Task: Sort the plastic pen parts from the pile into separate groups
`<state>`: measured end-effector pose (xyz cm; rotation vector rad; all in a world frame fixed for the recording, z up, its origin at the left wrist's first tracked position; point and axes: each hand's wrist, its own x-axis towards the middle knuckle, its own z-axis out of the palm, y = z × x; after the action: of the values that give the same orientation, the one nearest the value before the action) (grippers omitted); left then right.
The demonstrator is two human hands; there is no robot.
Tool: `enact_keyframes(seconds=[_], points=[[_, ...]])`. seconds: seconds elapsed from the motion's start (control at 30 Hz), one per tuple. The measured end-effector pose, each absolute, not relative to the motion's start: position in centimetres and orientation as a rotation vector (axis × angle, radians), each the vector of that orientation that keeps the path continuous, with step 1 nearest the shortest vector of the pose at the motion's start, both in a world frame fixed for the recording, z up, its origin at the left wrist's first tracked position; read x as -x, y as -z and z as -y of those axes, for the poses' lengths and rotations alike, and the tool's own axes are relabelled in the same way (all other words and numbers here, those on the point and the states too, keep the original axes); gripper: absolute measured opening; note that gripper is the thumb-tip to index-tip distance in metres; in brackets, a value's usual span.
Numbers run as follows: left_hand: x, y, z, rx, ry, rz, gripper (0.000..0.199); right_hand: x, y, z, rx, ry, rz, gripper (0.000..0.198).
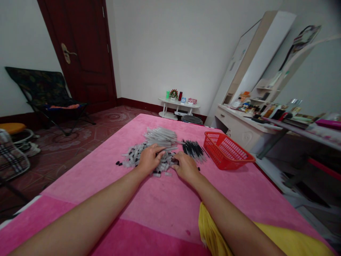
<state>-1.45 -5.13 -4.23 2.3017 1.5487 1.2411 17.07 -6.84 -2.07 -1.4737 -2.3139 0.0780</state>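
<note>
My left hand [149, 159] is over a pile of small clear and black pen caps [134, 153]. Its thumb and fingers are closed on a translucent pen barrel [170, 148] that points to the right. At the right edge of the pile, my right hand [187, 166] has its fingers curled and the thumb close to them. Something small and dark shows at its fingertips, too small to name. Just beyond my hands lies a stack of pale translucent pen barrels [160, 136]. Thin refills with black parts [194, 149] lie in a bunch to the right.
A red plastic basket [227, 156] stands on the pink cloth [160, 202] at the right. Yellow fabric [213, 227] lies under my right forearm. Beyond the table are a low white stand [178, 103], a folding chair [53, 89] and a dresser [242, 124].
</note>
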Motion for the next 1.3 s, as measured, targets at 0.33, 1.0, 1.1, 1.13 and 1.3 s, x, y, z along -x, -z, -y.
enact_keyframes(seconds=[0.33, 1.0, 1.1, 1.13, 1.3], points=[[1.6, 4.2, 5.0, -2.314, -1.235, -1.527, 0.026, -19.3, 0.1, 4.4, 1.067, -0.937, 1.469, 0.032], [1.3, 3.9, 5.2, -2.285, -1.301, -1.338, 0.025, -18.6, 1.6, 4.5, 0.952, -1.278, 1.051, 0.033], [1.3, 3.8, 5.4, -2.294, -1.265, -1.333, 0.024, -19.0, 1.3, 4.5, 1.043, -1.067, 1.364, 0.024], [1.3, 3.8, 5.4, -2.298, -1.246, -1.334, 0.025, -19.1, 1.1, 4.5, 1.072, -0.941, 1.503, 0.02], [1.4, 3.9, 5.5, -2.299, -1.239, -1.316, 0.023, -19.5, 0.6, 5.0, 1.111, -0.486, 1.941, 0.017]])
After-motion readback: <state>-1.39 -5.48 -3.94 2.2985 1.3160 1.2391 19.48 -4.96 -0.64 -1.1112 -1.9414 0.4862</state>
